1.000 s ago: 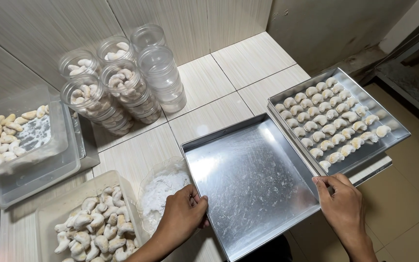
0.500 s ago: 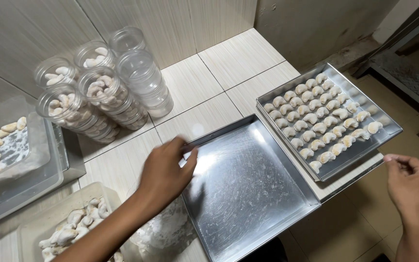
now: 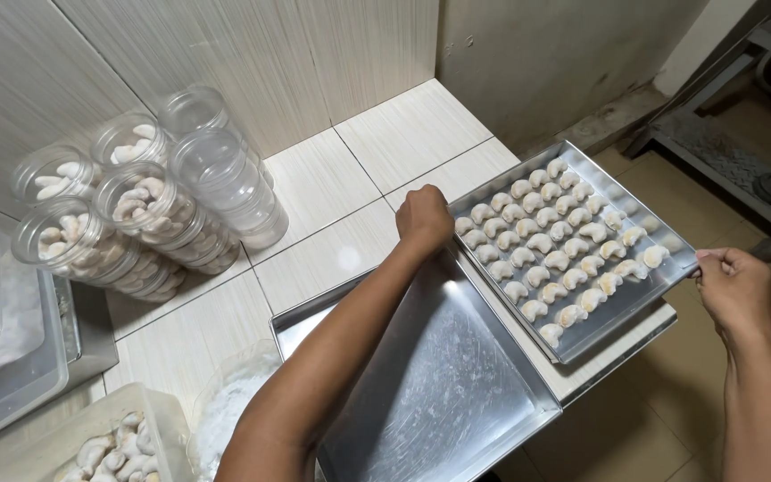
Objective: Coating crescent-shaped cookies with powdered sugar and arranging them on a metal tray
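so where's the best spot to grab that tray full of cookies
By its raised rim at two opposite edges, as the left hand and right hand do now on the cookie tray. It is wide, flat and loaded with loose crescent cookies, so level support from both sides likely prevents tipping.

Two bare forearms, no sleeves, no jewellery

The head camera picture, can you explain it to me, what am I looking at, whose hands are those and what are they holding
This is one view from a camera worn on a person's head, looking down at their own two bare hands; no machine is involved. The left hand takes a grip on the near-left edge of a metal tray of pale crescent cookies, and the right hand holds its right corner. Beside it lies an empty metal tray on the tiled surface. To the left are stacked clear jars, some filled with cookies, and plastic tubs.
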